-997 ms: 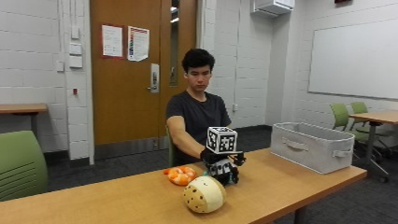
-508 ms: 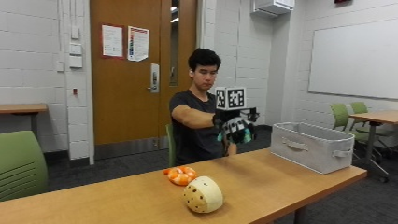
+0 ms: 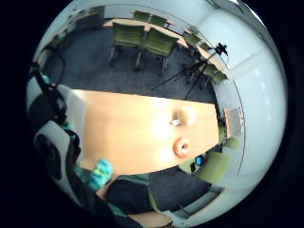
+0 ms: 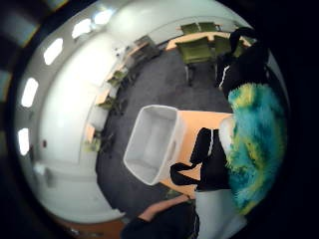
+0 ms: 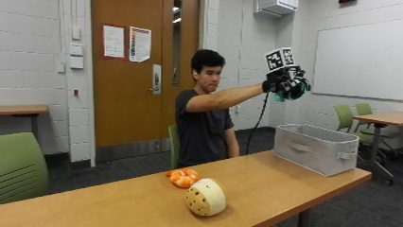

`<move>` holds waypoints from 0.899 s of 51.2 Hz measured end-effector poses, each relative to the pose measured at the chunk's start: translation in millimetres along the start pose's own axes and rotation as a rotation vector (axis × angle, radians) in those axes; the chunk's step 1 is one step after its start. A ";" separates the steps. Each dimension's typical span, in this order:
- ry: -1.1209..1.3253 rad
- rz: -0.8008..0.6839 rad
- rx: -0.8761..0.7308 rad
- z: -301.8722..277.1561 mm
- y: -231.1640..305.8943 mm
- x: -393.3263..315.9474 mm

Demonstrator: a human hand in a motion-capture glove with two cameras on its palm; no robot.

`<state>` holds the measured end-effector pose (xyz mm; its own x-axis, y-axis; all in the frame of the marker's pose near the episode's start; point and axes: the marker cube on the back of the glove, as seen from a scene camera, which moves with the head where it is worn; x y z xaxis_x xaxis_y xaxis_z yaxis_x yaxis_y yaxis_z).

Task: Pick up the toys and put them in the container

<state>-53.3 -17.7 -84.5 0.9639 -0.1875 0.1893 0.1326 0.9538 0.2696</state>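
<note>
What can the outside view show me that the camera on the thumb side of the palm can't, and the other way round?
Only the outside view shows the orange toy and the cream spotted toy lying on the table, and the gloved right hand raised high above the grey container. Only the thumb side palm view looks down into the container, which looks empty, and shows the fuzzy teal and yellow toy close up in the hand. Both share the container at the table's end, and the teal toy held above it.
</note>
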 end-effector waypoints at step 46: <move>0.072 -0.268 -0.294 93.5 11.3 -189.1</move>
<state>-255.7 6.6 -28.9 0.8985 -0.4318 0.0791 0.4319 0.9018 0.0166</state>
